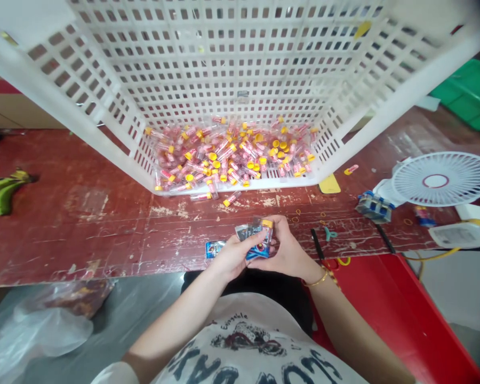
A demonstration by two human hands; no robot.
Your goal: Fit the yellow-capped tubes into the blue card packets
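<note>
My left hand [232, 258] is closed on a few small blue printed packets [256, 250], its thumb lying across their front. From the other side, my right hand [288, 249] curls round the same packets, its fingers partly hidden behind them. A clear tube with a yellow cap [267, 224] stands upright at the right edge of the packets, between both hands. Just left of my left hand, another blue packet [213, 249] lies on the table near its front edge. Two loose yellow-capped tubes [232, 199] lie beyond my hands, in front of the crate.
A white plastic crate [240, 58], tipped open towards me, holds many yellow-capped tubes with pink contents. At right are a white fan [440, 179], a bundle of blue packets [374, 207] and a yellow card [329, 184]. Green bananas [4, 193] lie at left on the red table [84, 234].
</note>
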